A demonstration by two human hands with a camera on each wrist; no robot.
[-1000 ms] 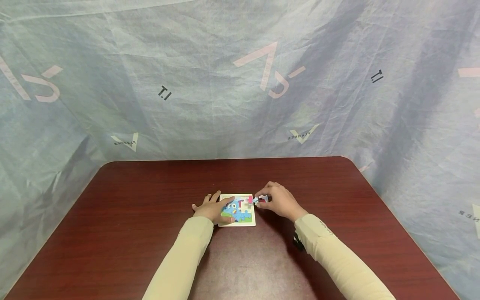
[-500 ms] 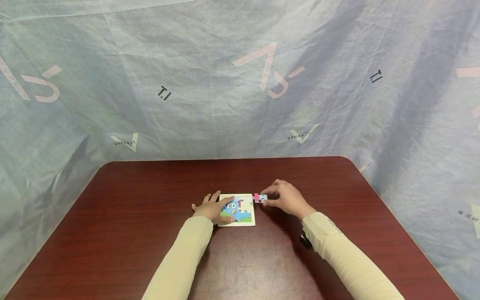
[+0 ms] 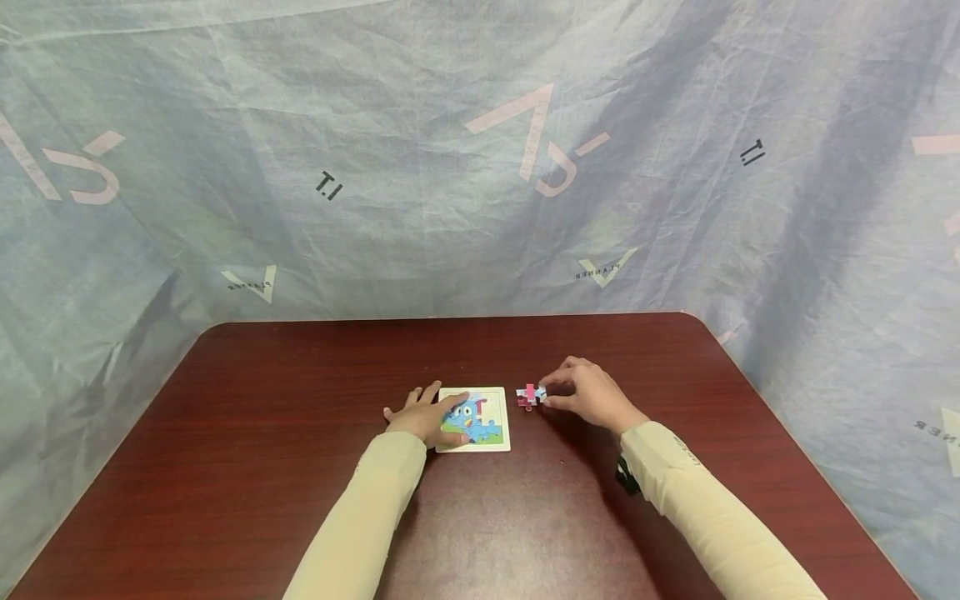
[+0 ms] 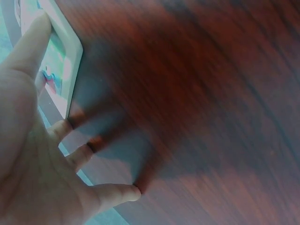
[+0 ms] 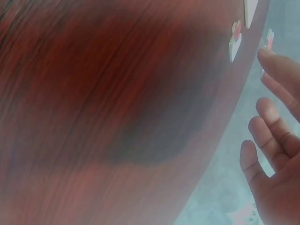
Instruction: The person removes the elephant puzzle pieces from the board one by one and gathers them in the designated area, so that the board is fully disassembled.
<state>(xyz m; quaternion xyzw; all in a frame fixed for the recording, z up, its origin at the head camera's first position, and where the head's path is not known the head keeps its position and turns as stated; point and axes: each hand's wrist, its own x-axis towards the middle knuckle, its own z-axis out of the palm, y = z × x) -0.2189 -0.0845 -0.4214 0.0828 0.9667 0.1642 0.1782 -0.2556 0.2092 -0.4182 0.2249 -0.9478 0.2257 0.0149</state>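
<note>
A small jigsaw board [image 3: 506,421] with a pale frame lies flat on the table. Its picture shows a blue cartoon animal, and a bare pale patch shows at the upper right. My left hand [image 3: 416,421] rests across the board's left side with fingers spread, its thumb and index over the picture. Just right of the board, my right hand [image 3: 594,398] pinches a pink and light-blue puzzle piece [image 3: 531,390] between thumb and fingertips. Another puzzle piece [image 5: 235,41] lies on the table below it, partly covered by the held one in the head view.
The dark red wooden table [image 3: 300,375] has rounded far corners. A grey printed cloth [image 3: 420,208] hangs behind it and along both sides.
My right hand has moved right, away from the board, with the pink and blue puzzle piece. More of the board's bare patch shows now. The left hand has stayed in place.
</note>
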